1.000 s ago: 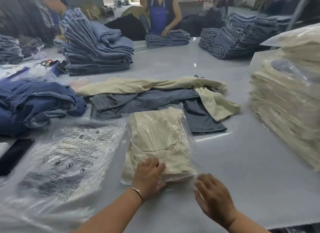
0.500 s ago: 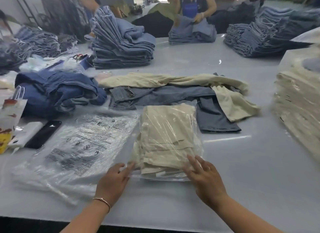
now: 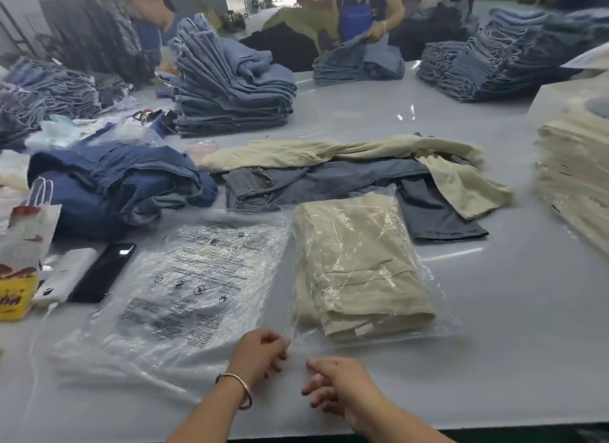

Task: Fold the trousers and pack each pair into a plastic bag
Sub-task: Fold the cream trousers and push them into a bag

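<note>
A wide pale grey table (image 3: 494, 310) fills the workroom, and at its far side two people stand over heaps of folded denim. Stacks of blue jeans (image 3: 230, 89) rise in the upper left and upper right of the frame, and a tall pile of bagged cream trousers (image 3: 580, 179) stands at the right edge. Across the middle lie loose cream and grey trousers (image 3: 329, 179), with a rumpled dark blue pair to their left. In front of them, at centre, folded cream trousers (image 3: 359, 261) lie inside a clear plastic bag (image 3: 435, 314), its open end towards the near edge. A sheaf of empty printed bags (image 3: 184, 294) lies just beside it on the left. Further left are a black phone (image 3: 102, 271) and a paper carrier bag. At the bottom, the left hand (image 3: 260, 353), fingers curled, pinches the bag's near left corner; the right hand (image 3: 336, 383) hangs loosely curled beside it, holding nothing I can see.
</note>
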Demonstrator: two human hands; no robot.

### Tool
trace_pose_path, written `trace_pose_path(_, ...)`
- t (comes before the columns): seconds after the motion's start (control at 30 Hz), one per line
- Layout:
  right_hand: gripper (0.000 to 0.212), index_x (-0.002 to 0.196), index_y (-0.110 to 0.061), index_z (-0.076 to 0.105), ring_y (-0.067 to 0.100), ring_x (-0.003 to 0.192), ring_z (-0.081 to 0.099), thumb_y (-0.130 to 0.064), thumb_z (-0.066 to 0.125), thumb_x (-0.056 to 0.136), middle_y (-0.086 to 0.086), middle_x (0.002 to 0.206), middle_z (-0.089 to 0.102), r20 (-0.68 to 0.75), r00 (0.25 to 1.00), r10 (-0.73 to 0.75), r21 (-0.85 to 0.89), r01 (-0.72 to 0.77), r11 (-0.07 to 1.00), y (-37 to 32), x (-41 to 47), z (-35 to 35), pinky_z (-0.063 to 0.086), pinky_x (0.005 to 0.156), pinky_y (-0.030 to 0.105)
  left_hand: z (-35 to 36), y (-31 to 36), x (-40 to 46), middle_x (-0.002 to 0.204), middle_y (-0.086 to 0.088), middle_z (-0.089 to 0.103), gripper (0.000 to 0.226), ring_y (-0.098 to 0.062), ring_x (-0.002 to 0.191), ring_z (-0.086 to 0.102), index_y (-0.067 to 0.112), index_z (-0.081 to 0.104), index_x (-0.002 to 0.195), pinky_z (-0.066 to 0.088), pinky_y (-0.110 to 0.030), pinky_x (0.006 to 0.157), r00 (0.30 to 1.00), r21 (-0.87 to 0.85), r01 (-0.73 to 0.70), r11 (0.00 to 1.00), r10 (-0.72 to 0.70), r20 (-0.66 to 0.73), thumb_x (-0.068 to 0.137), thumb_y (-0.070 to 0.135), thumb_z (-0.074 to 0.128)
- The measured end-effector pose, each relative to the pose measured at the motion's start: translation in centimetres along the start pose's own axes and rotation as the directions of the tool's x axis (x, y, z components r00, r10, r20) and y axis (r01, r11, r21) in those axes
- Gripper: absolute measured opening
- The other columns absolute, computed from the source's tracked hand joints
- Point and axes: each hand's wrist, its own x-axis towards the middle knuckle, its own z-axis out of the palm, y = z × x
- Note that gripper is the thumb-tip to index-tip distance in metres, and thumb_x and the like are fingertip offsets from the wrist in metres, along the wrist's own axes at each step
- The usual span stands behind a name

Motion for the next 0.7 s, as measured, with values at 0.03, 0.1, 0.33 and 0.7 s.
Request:
trace_pose_path(0.03,0.016,0.092,-0.006,0.06,0.014,0.038,0.053,-0.022,0.063,0.092,0.01,0.058,0.065,-0.022,0.999,0.049,0.118,-0.046,0.992,0.0,0.5,1.0,0.032,0.039,0.018,-0.3,-0.1,0.2,0.055,-0.001,0.065,0.017,-0.011,0.039,0.055,0.005,0.06,0.077,0.037,-0.02,0.038,0.998,0.032,-0.017,0.999,0.015,0.053,0.089,0.015,0.066)
trace_pose_path(0.1,0.018,0.092,-0.006,0.061,0.011,0.035,0.049,-0.024,0.064,0.091,0.007,0.053,0.062,-0.069,0.993,0.093,0.263,-0.072,0.962,-0.2,1.2,2.9,0.031,0.036,0.015,-0.6,-0.4,0.4,0.051,0.0,0.063,0.022,-0.01,0.037,0.054,0.008,0.058,0.07,0.035,-0.019,0.036,0.993,0.052,-0.036,0.998,0.03,0.113,0.091,0.013,0.063)
trace_pose_path(0.33,0.027,0.065,-0.007,0.058,0.004,0.029,0.041,-0.014,0.065,0.09,0.001,0.043,0.053,-0.249,0.968,0.02,0.351,0.071,0.934,-0.6,3.5,7.7,0.026,0.033,0.014,-1.4,-0.4,1.1,0.038,0.001,0.051,0.032,-0.008,0.029,0.043,0.009,0.048,0.061,0.027,-0.015,0.031,0.988,-0.016,-0.054,0.998,0.056,0.145,0.089,-0.005,0.053)
trace_pose_path(0.7,0.021,0.071,-0.005,0.056,0.008,0.033,0.042,-0.007,0.061,0.092,0.003,0.052,0.06,-0.446,0.892,-0.073,0.265,0.209,0.941,-1.1,3.3,5.8,0.035,0.036,0.017,-2.8,-0.6,2.3,0.046,0.004,0.045,0.03,-0.016,0.05,0.041,0.016,0.052,0.06,0.036,-0.031,0.059,0.949,0.231,-0.309,0.922,0.284,0.135,0.088,0.009,0.059)
